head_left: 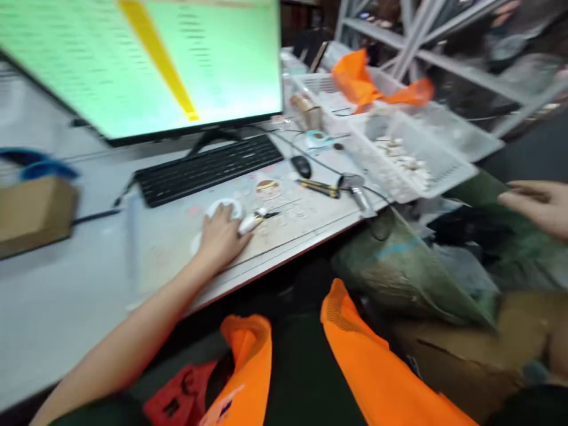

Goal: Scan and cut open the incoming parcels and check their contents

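Note:
My left hand rests on the desk mat with its fingers spread, the fingertips at a white round thing that looks like a roll. Right beside the thumb lies a white tool with a dark tip; whether the thumb touches it, I cannot tell. Out past the desk at the far right, my right hand is blurred, with its fingers curled around something small and brownish whose kind I cannot make out.
A black keyboard, mouse and yellow-black cutter lie below the monitor. White plastic baskets stand at the right, an orange cloth over one. A green sack and cardboard sit by the desk.

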The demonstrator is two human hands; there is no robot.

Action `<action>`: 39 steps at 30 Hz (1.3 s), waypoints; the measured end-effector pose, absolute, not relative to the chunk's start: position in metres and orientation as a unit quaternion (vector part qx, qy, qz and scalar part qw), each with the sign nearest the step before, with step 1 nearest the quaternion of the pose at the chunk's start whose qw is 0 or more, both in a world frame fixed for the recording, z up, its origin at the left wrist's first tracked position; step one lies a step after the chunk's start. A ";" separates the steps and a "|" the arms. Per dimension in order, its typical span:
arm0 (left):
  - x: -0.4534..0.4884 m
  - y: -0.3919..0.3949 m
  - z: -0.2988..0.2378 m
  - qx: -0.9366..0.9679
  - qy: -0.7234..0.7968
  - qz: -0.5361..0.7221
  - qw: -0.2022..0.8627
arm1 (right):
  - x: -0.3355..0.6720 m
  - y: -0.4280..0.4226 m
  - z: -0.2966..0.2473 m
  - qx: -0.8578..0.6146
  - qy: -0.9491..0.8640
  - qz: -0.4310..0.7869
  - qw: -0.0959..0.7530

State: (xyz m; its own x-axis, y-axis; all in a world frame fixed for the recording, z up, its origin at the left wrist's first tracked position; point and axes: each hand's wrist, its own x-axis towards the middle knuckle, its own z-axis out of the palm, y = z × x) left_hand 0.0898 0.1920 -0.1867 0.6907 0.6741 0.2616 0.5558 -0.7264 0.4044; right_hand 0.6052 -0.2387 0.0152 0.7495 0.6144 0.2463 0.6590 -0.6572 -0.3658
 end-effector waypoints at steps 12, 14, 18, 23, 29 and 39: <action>0.074 0.093 -0.147 0.755 0.344 0.369 0.419 | 0.295 0.055 -0.128 -0.581 -0.629 0.304 0.416; 0.082 0.081 -0.147 0.736 0.348 0.363 0.453 | 0.278 0.066 -0.135 -0.570 -0.620 0.321 0.432; 0.100 0.082 -0.154 0.527 0.333 0.349 0.699 | 0.279 0.060 -0.135 -0.546 -0.641 0.341 0.417; 0.106 0.096 -0.159 0.178 0.273 0.361 0.874 | 0.402 0.029 -0.141 -0.730 -0.530 0.025 0.430; 0.113 0.106 -0.158 0.128 0.301 0.397 0.858 | 0.553 0.008 -0.179 -0.912 -0.357 0.024 0.200; 0.150 0.124 -0.168 0.251 0.272 0.471 0.801 | 0.472 -0.010 -0.154 -0.693 -0.359 0.404 0.478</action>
State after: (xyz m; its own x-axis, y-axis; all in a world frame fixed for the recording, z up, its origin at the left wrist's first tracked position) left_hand 0.1499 0.1245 -0.1675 0.4085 0.8908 -0.1987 -0.6181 0.4302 0.6579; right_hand 0.4725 -0.0102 -0.1535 0.4163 0.8832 -0.2158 0.1118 -0.2853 -0.9519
